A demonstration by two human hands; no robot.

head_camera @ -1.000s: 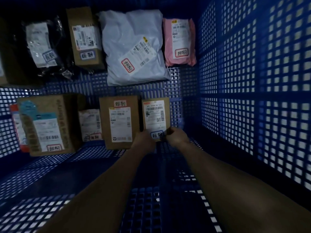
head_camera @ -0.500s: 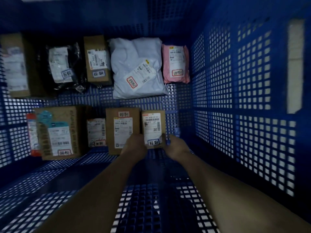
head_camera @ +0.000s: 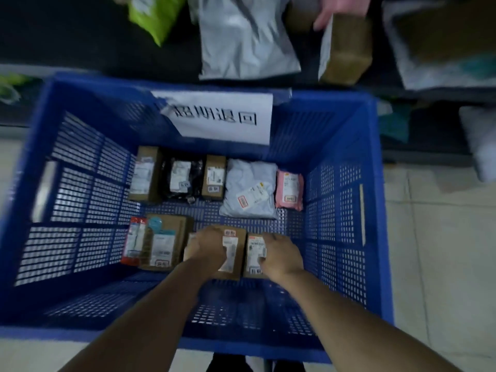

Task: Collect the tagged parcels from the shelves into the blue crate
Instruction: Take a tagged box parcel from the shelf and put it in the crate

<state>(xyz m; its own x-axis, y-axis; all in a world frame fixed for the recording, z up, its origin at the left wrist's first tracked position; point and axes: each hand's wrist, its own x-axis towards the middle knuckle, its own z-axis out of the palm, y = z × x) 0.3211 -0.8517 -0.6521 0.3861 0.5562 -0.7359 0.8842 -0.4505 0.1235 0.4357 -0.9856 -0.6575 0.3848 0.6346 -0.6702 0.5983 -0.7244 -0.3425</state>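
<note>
The blue crate [head_camera: 375, 162] stands below me with a white paper sign [head_camera: 217, 116] on its far wall. Tagged parcels lie on its floor in two rows, among them a grey mailer [head_camera: 249, 191], a pink mailer [head_camera: 289, 190] and a black bag [head_camera: 182, 178]. In the near row, my left hand [head_camera: 205, 248] hovers as a loose fist over a brown box [head_camera: 237, 253]. My right hand [head_camera: 281, 257] curls over the right side of a small labelled box [head_camera: 253, 253]. Its fingertips are hidden, so a grip cannot be confirmed.
Dark shelves behind the crate hold a grey mailer [head_camera: 247, 36], a green bag [head_camera: 155, 14] and a cardboard box [head_camera: 346, 49] with another person's hand [head_camera: 338, 9] on it. Pale floor tiles [head_camera: 442, 264] lie to the right.
My view has pulled up and back out of the crate, so the rim, sign and shelves show. Both hands shifted from the small box's near edge to over the two boxes.
</note>
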